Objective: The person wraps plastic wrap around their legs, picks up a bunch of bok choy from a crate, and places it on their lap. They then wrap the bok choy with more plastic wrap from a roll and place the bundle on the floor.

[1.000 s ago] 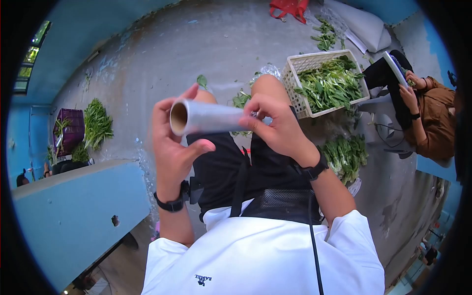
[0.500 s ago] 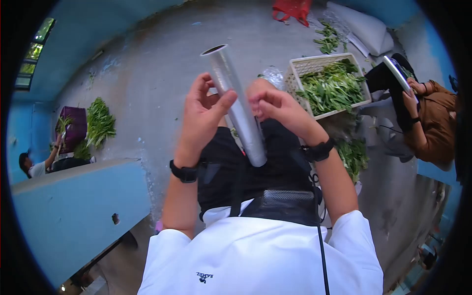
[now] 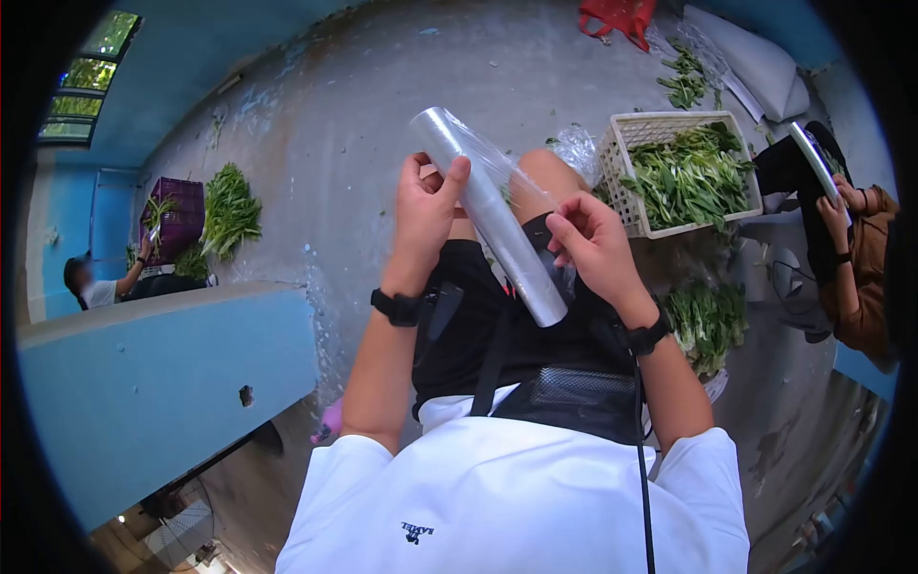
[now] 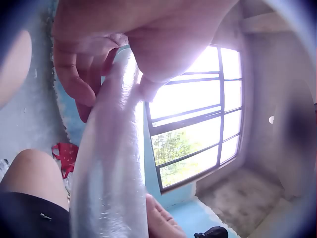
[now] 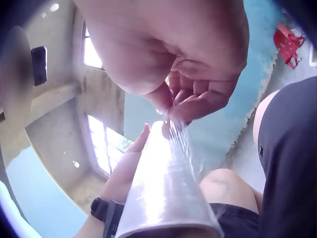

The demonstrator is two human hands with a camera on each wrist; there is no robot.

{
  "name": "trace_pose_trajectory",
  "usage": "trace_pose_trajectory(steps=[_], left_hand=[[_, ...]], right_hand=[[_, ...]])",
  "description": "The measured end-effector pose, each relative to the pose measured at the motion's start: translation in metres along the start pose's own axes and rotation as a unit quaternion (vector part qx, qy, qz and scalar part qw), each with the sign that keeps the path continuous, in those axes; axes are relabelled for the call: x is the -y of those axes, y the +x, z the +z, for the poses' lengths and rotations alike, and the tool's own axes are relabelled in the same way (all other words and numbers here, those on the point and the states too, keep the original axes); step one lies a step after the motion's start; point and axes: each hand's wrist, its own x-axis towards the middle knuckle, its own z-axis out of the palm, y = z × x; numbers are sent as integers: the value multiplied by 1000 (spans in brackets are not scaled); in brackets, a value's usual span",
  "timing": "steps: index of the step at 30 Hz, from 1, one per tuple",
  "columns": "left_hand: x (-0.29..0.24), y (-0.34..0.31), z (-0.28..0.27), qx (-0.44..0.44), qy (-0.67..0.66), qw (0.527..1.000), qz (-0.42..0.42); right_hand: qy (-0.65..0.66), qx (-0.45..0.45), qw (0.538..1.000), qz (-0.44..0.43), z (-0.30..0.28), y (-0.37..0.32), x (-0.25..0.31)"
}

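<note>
A roll of clear plastic film (image 3: 499, 222) slants over the lap, its upper end pointing away and to the left. My left hand (image 3: 424, 215) holds it near the upper part, thumb on one side and fingers curled behind. To the right of the roll, my right hand (image 3: 598, 247) pinches the film's loose edge between thumb and fingers. A thin sheet of film (image 3: 507, 170) stretches from the roll to that pinch. In the right wrist view, the gathered film (image 5: 182, 141) runs from the fingertips down along the roll (image 5: 156, 193).
Leafy greens fill a white crate (image 3: 620, 187) at the right, with more greens (image 3: 706, 325) on the floor below. A person in brown (image 3: 865, 316) sits beyond. A purple crate (image 3: 182, 215) and a low blue wall (image 3: 163, 383) stand left. A red bag (image 3: 622, 21) lies far off.
The roll has swung from lying crosswise to slanting lengthwise, held by my left hand. My right hand has drawn a film edge off to the right, away from the roll.
</note>
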Motion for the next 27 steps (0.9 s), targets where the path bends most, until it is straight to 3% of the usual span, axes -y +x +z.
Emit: trace_pose_trajectory(steps=[2,4,9,11,19,21,22,27], left_hand=[[12,4,12,1,-42,998,-36],[15,4,28,2,-59,997,-47],[31,17,44,-1,-15,998,-63],[48,24,45,-9,-10,997,-71],[86,43,47,-28,96,987,-124],[71,38,40,109,126,969,-184],[62,29,42,133,111,973,-153],[73,32,37,149,19,973,-174]], right_hand=[[-7,-28,1000,-1,-7,1,-7],[145,17,985,97,-19,5,-20],[113,35,982,147,-33,-3,-23],[26,53,988,144,-39,-7,-22],[-8,-24,990,142,-39,-5,-24],[-5,-37,989,144,-45,-6,-29],[-2,-33,987,157,-47,-8,-30],[36,-28,986,158,-58,-17,-40]])
